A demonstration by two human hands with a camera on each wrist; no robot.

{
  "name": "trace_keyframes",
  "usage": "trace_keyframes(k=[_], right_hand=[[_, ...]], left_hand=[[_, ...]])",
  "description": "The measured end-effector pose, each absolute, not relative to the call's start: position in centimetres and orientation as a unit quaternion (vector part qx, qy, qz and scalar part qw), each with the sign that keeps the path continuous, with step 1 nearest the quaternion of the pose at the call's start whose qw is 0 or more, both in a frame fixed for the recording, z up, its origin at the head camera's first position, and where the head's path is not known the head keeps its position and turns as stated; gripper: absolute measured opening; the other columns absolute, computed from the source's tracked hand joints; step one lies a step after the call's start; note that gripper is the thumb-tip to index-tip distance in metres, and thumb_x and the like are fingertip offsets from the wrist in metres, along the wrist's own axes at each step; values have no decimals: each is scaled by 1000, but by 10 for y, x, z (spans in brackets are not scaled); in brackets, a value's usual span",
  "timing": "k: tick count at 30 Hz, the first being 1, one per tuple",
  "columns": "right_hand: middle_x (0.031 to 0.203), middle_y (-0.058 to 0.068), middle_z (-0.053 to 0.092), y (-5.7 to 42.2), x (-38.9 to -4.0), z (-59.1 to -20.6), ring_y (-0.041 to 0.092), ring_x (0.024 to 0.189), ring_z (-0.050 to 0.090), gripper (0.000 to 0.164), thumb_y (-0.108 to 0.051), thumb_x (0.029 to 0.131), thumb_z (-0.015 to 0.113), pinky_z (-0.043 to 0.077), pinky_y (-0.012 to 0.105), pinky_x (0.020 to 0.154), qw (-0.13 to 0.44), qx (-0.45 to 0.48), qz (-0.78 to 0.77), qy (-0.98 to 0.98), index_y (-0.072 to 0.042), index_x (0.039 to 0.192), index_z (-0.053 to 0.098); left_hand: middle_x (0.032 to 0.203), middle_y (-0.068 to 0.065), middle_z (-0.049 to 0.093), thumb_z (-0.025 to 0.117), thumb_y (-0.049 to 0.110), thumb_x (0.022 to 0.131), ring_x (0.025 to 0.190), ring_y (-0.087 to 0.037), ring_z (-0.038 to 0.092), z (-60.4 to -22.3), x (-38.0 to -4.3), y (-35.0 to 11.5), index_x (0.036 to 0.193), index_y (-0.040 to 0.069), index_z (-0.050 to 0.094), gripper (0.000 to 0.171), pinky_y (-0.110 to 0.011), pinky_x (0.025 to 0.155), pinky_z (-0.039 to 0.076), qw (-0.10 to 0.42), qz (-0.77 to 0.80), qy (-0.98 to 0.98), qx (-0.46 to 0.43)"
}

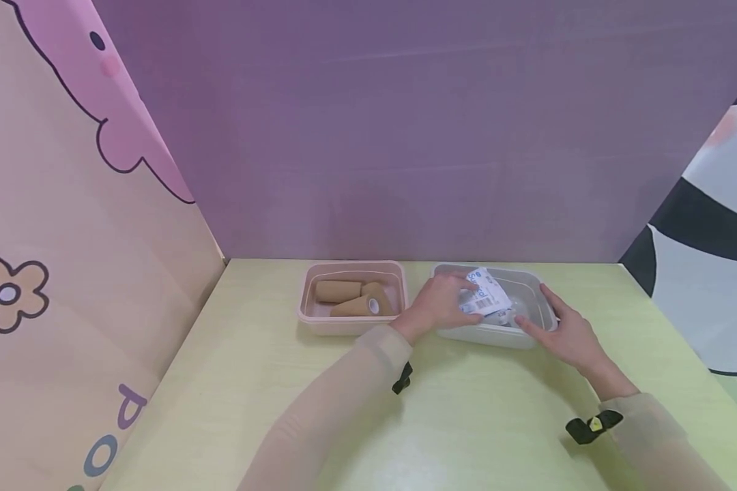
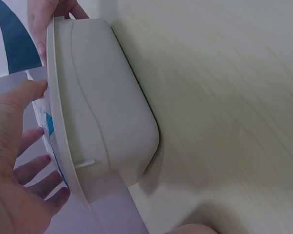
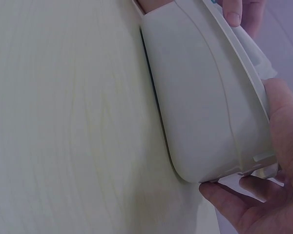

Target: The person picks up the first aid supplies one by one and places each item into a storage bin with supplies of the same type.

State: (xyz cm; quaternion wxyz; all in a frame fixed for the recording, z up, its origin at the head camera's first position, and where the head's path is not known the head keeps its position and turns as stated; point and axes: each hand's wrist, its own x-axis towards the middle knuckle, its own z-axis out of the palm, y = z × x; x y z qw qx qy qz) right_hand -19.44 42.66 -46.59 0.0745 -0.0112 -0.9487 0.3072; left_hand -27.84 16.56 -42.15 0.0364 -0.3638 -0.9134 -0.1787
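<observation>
A light grey plastic bin holds white paper packets with blue print and some clear-wrapped items. My left hand is over its left side, thumb and fingers spread at the packets' edge. In the left wrist view the thumb lies by the bin rim, apart from the loosely bent fingers. At the bin's right end, my right hand grips the wall, the thumb at the near rim and the fingers around the end. The right wrist view shows its fingertips against the bin's end.
Left of the grey bin stands a pink bin with several brown rolls, one showing a white core. Both bins are on a pale wooden table, near a purple back panel. Printed side panels flank the table.
</observation>
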Motion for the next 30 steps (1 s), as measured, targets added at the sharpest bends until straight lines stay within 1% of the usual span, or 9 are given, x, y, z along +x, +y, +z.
trace_keyframes(k=[5,11,17,22,25,30], right_hand=[[157,46,37,427,-194,-467,67,141,41,101,-52,100,68,42,77,107,71,-12,307,-949,-3,170,14],[157,45,38,428,-196,-470,67,140,42,100,-51,100,70,43,77,106,86,-9,303,-949,-3,170,17],[156,45,39,429,-197,-470,67,138,44,99,-50,100,69,44,77,104,92,-5,297,-950,-2,169,18],[157,46,38,430,-197,-470,67,139,43,99,-50,100,69,44,77,104,88,-7,301,-949,-2,170,16],[158,46,36,430,-197,-470,67,140,41,100,-51,101,68,42,79,106,82,-8,303,-950,-3,170,15],[159,45,34,430,-195,-468,68,142,39,101,-52,101,68,40,80,108,69,-9,302,-951,-4,170,12]], left_hand=[[159,1,58,80,51,91,148,-18,53,-422,-278,168,143,25,69,60,-28,116,48,30,-171,-917,-360],[160,1,57,79,54,91,149,-20,53,-424,-280,172,143,26,69,60,-32,121,45,36,-154,-918,-364],[157,1,61,79,54,92,146,-19,56,-425,-282,177,141,25,71,58,-32,120,45,41,-138,-917,-372],[161,-1,56,79,54,92,145,-21,56,-427,-282,182,141,25,71,58,-31,119,46,32,-147,-919,-363],[162,-2,55,77,55,93,149,-21,53,-429,-283,183,143,25,70,59,-34,122,44,33,-144,-920,-364],[160,-1,58,70,57,97,152,-19,50,-430,-282,183,146,25,68,59,-37,125,40,47,-127,-917,-374]])
